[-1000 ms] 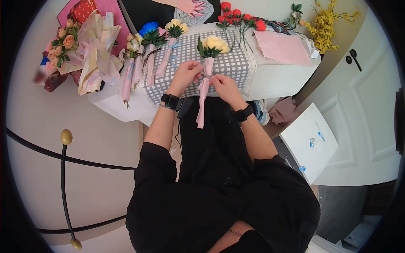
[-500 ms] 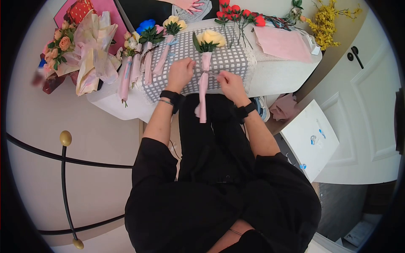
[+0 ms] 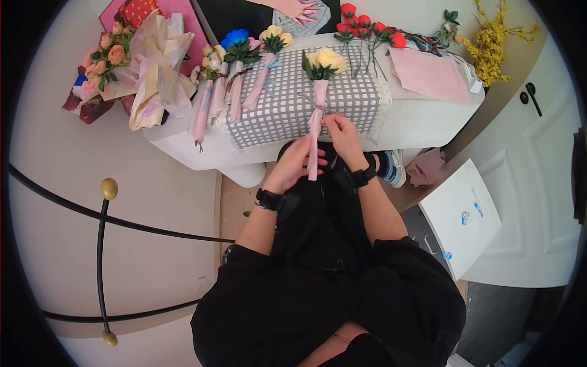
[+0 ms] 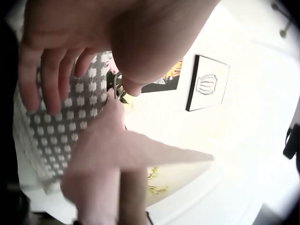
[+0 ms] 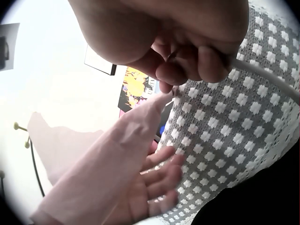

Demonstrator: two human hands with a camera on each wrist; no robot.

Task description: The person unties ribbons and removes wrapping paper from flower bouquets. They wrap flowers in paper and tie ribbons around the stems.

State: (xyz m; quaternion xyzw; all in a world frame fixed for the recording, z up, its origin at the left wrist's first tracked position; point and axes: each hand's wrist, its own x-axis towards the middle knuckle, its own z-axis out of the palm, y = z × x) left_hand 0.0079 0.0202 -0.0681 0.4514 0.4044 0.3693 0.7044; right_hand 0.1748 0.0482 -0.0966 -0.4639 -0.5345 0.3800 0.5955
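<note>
A cream rose (image 3: 326, 61) with green leaves tops a stem wrapped in pink paper (image 3: 314, 144). Around the paper's narrow waist runs a thin grey cord (image 3: 319, 107), one loose end sticking out to the left. My right hand (image 3: 344, 136), just right of that knot, pinches the cord, which trails out past the fingers in the right wrist view. Lower down, my left hand (image 3: 295, 164) is beside the wrapper's tail with its fingers spread loosely. In the right wrist view the left hand's fingers (image 5: 161, 180) show behind the paper, uncurled.
Wrapped single flowers (image 3: 237, 92) lie left on the table, near a large bouquet (image 3: 147, 79). Red roses (image 3: 364, 27) and pink paper sheets (image 3: 431, 73) lie at the back right. Another person's hand (image 3: 299, 9) rests at the far side. A white cabinet (image 3: 461, 220) stands right.
My left hand has let go of the cord and moved down to the wrapper's lower end. My right hand has come back in toward the knot. The head view has shifted slightly.
</note>
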